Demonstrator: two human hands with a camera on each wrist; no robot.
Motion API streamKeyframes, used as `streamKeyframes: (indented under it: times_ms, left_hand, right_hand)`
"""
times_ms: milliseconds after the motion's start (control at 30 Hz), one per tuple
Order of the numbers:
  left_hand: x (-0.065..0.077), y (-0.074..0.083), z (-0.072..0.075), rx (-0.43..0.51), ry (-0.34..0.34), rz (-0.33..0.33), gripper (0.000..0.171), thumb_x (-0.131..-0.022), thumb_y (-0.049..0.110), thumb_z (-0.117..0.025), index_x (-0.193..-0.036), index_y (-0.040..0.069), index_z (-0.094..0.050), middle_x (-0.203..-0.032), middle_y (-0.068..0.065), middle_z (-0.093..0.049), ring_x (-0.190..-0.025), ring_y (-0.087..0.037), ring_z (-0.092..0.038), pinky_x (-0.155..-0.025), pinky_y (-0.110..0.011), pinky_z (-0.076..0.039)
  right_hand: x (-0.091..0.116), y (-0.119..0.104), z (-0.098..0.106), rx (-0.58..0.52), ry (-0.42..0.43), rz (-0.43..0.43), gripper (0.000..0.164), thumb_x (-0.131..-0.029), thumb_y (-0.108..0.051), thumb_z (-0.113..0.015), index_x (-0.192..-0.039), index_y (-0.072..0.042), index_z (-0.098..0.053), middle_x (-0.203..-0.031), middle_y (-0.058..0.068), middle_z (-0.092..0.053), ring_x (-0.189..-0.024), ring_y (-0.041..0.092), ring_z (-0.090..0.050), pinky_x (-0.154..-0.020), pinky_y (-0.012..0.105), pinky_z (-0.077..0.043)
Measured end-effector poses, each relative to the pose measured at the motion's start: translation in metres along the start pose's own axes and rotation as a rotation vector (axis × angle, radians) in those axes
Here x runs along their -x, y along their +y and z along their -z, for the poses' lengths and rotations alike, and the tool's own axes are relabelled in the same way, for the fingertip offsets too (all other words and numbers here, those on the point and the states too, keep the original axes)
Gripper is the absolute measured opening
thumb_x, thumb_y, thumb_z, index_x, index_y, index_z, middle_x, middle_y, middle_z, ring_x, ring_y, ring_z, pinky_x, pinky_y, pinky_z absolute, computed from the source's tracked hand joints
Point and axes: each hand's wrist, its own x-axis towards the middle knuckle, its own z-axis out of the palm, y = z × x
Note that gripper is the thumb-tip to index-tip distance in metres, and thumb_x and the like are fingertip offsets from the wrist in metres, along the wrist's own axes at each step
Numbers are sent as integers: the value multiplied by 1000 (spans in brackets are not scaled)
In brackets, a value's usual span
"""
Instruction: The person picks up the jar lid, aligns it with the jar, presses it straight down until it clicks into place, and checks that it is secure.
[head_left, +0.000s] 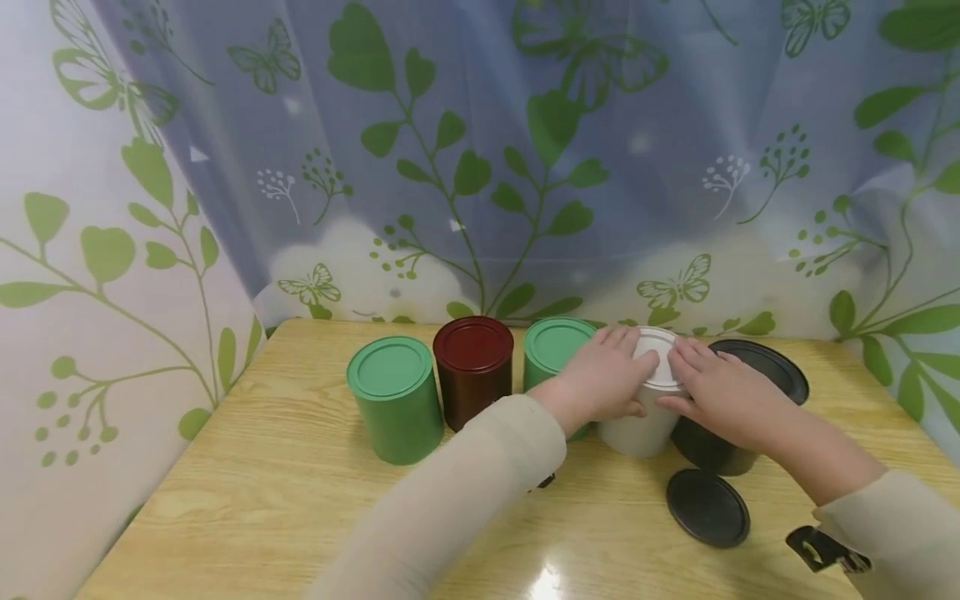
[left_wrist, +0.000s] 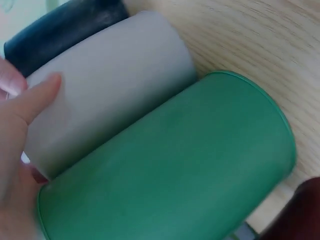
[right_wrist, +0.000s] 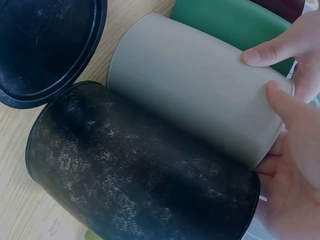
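Note:
A white canister (head_left: 637,429) with a white lid (head_left: 659,358) stands upright between a green canister and a black one. My left hand (head_left: 603,375) holds its upper left side, fingers over the lid's edge and thumb on the front wall. From the right, my right hand (head_left: 731,400) grips the same rim, its thumb on the wall too. Both thumbs show against the white canister (right_wrist: 195,85) in the right wrist view. The black canister (right_wrist: 140,160), scuffed on its side, stands close beside it. Some fingers are hidden behind the rim.
To the left are a green canister (head_left: 397,408), a dark red canister (head_left: 474,367) and a second green canister (head_left: 558,346), all lidded. A round black lid (head_left: 708,508) lies flat in front of the black canister. A patterned curtain (head_left: 450,167) hangs behind the wooden table (head_left: 262,500).

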Motion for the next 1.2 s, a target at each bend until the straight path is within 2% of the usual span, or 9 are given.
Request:
streamKeyframes:
  times_ms: [167,300,400,567,767,1033,1100,1200]
  left_hand:
    - [9,11,-5,-173,7,84,77,-86,68,-40,-148,25,-25,-149,-9,-29,-138,-23,-21,-112,-38,-16]
    - [13,16,-7,-242,54,116,79,-87,68,-39,-148,18,-28,-146,-10,-36,-137,-25,-25,-111,-38,-18]
    - [12,17,-6,-246,68,118,79,-86,68,-40,-147,18,-30,-144,-9,-38,-136,-24,-28,-111,-37,-19]
    - [10,16,-4,-225,54,94,78,-87,67,-41,-147,19,-31,-144,-9,-40,-135,-25,-30,-112,-38,-16]
    - [12,12,-5,-228,57,60,78,-86,67,-42,-147,19,-30,-142,-7,-42,-135,-24,-31,-112,-42,-9]
    - [11,11,-1,-270,69,13,77,-85,67,-42,-145,20,-35,-137,-5,-48,-131,-25,-36,-112,-40,-14]
    - [12,9,0,-239,44,17,74,-87,65,-41,-146,21,-33,-140,-6,-45,-133,-25,-33,-112,-41,-14]
    - [16,5,0,-139,18,36,69,-90,62,-41,-147,26,-28,-146,-7,-37,-137,-24,-25,-111,-42,-15]
  right_hand:
    - [0,-2,-1,-6,-11,-14,70,-93,-39,-55,-133,16,-39,-139,34,-32,-130,45,-29,-97,61,-31]
    - [0,-2,0,-10,-19,-25,74,-92,-45,-53,-133,16,-38,-139,34,-32,-129,46,-29,-97,62,-29]
    - [-1,-2,2,9,-23,-33,75,-92,-45,-54,-133,15,-39,-138,35,-33,-128,47,-30,-96,63,-30]
    - [0,-4,1,28,-21,-43,68,-92,-38,-56,-131,16,-40,-136,37,-34,-127,48,-31,-95,62,-32]
    - [2,-8,-4,66,38,-4,65,-93,-35,-56,-130,16,-41,-134,37,-36,-125,48,-35,-94,57,-36]
    - [3,-7,-1,142,16,2,62,-93,-38,-55,-131,10,-46,-135,35,-38,-125,46,-36,-93,58,-37]
    - [2,-7,0,144,15,4,62,-93,-38,-55,-131,10,-46,-135,35,-38,-125,47,-36,-93,58,-37]
    - [2,-7,0,144,10,2,63,-93,-38,-54,-133,10,-44,-136,35,-37,-125,47,-35,-93,58,-37]
